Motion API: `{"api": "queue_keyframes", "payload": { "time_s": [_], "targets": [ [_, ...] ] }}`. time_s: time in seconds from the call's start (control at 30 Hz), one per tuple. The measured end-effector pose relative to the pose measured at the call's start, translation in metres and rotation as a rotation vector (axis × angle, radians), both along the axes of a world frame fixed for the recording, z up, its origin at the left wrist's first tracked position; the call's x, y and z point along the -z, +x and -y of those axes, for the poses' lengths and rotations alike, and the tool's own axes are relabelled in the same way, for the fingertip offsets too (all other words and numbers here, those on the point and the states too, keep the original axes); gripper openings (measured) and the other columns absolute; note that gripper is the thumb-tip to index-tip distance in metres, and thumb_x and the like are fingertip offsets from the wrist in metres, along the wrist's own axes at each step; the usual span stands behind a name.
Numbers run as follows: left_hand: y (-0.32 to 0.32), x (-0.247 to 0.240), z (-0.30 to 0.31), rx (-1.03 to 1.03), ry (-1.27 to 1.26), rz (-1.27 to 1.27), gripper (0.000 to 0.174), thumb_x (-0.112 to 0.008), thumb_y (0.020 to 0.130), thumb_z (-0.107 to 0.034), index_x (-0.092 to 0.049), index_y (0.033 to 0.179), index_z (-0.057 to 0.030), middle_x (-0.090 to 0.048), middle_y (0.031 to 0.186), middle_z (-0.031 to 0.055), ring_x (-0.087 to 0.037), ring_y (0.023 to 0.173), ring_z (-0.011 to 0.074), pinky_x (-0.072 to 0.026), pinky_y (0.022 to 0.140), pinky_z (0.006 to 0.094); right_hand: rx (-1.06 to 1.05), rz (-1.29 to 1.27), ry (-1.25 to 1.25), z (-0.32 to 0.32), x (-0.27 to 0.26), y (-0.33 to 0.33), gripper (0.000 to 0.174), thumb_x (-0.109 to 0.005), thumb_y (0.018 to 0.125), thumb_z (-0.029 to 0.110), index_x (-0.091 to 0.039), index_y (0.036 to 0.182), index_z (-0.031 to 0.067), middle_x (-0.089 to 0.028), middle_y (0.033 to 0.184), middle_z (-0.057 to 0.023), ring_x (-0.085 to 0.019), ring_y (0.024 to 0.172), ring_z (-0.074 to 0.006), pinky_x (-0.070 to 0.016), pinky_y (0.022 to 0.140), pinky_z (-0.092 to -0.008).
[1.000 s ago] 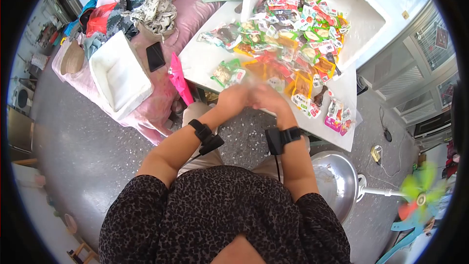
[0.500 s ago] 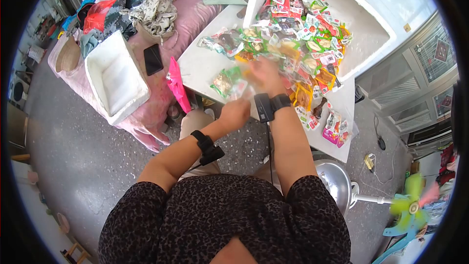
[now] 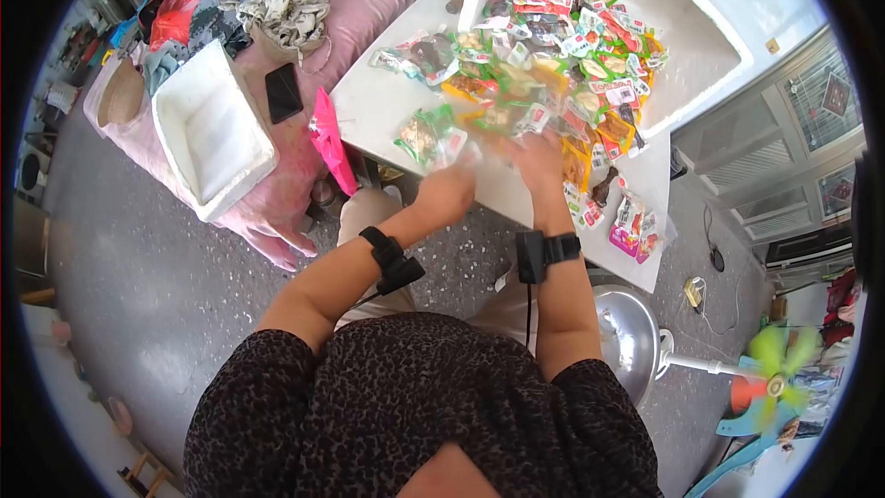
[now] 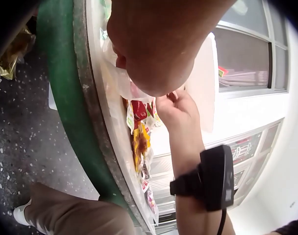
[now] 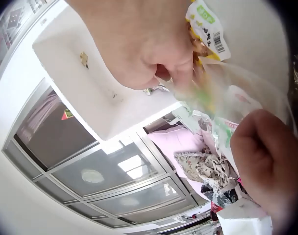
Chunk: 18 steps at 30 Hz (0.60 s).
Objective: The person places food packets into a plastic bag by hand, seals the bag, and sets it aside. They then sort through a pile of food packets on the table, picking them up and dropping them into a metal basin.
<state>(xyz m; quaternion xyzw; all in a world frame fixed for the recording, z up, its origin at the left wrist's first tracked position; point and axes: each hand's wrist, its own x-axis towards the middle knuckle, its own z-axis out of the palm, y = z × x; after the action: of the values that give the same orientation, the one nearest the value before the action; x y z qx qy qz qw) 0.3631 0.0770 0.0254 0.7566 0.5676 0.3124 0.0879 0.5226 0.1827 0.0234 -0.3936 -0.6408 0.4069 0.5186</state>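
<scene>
My left hand [image 3: 447,195] is curled at the white table's [image 3: 369,97] near edge, gripping a clear plastic bag [image 5: 257,85]. In the right wrist view this left hand [image 5: 266,152] has its fingers folded at the bag's side. My right hand [image 3: 541,164] is over the packets, blurred; in the right wrist view the right hand [image 5: 144,44] has bent fingers pinching a blurred green and yellow packet [image 5: 203,98] beside the bag. Many coloured snack packets [image 3: 590,65] spill from a tilted white foam box [image 3: 696,46]. A green packet [image 3: 419,136] lies left of the hands.
On the pink-covered bed at left are an empty white foam box [image 3: 217,129], a black phone [image 3: 284,92] and clothes [image 3: 290,5]. A pink folded item [image 3: 330,140] hangs by the table. A metal basin [image 3: 631,337] and a fan [image 3: 776,385] stand at right.
My right hand has gone from beside the left hand up into the packets, then back down and right. My left hand has separated from it and stays near the table edge.
</scene>
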Motion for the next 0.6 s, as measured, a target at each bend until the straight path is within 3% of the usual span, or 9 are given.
{"api": "queue_keyframes", "payload": {
  "time_s": [0.13,0.2,0.4,0.6],
  "targets": [
    [-0.001,-0.002,-0.001,0.018,0.002,-0.002,0.01,-0.044,0.072,-0.014,-0.046,0.072,-0.005,-0.049,0.069,0.0135,-0.051,0.066,0.0313,-0.0412,0.058,0.04,-0.15,-0.62,-0.324,0.046,-0.009,0.028,0.019,-0.045,0.073,0.0,-0.049,0.091,0.0025,-0.054,0.087,-0.0094,-0.054,0.077,-0.0203,-0.0488,0.062,-0.0362],
    [0.0,-0.007,-0.002,0.005,0.033,0.005,0.011,-0.044,0.073,-0.015,-0.048,0.075,-0.0049,-0.05,0.07,0.014,-0.051,0.067,0.0313,-0.0413,0.059,0.0397,-0.12,-0.823,-0.49,0.079,-0.041,0.036,0.021,-0.045,0.073,0.0,-0.049,0.094,0.0024,-0.055,0.089,-0.0103,-0.055,0.078,-0.0212,-0.0489,0.063,-0.0365],
    [0.001,-0.022,-0.005,0.025,0.042,-0.016,0.018,-0.043,0.075,-0.015,-0.049,0.088,-0.0046,-0.053,0.076,0.014,-0.052,0.072,0.0305,-0.0421,0.061,0.0392,-0.254,-0.82,-0.596,0.122,-0.029,0.066,0.025,-0.045,0.073,0.0,-0.048,0.098,0.0018,-0.055,0.091,-0.0107,-0.055,0.086,-0.0237,-0.0491,0.068,-0.0366],
    [0.007,-0.041,0.002,0.027,-0.098,-0.072,0.019,-0.045,0.075,-0.015,-0.048,0.091,-0.0056,-0.053,0.078,0.0143,-0.052,0.074,0.0308,-0.0425,0.062,0.0392,-0.367,-0.938,-0.632,0.115,-0.005,0.048,0.03,-0.047,0.074,0.002,-0.045,0.104,0.0054,-0.054,0.095,-0.0098,-0.054,0.088,-0.0234,-0.0485,0.069,-0.0362]
  ]
}}
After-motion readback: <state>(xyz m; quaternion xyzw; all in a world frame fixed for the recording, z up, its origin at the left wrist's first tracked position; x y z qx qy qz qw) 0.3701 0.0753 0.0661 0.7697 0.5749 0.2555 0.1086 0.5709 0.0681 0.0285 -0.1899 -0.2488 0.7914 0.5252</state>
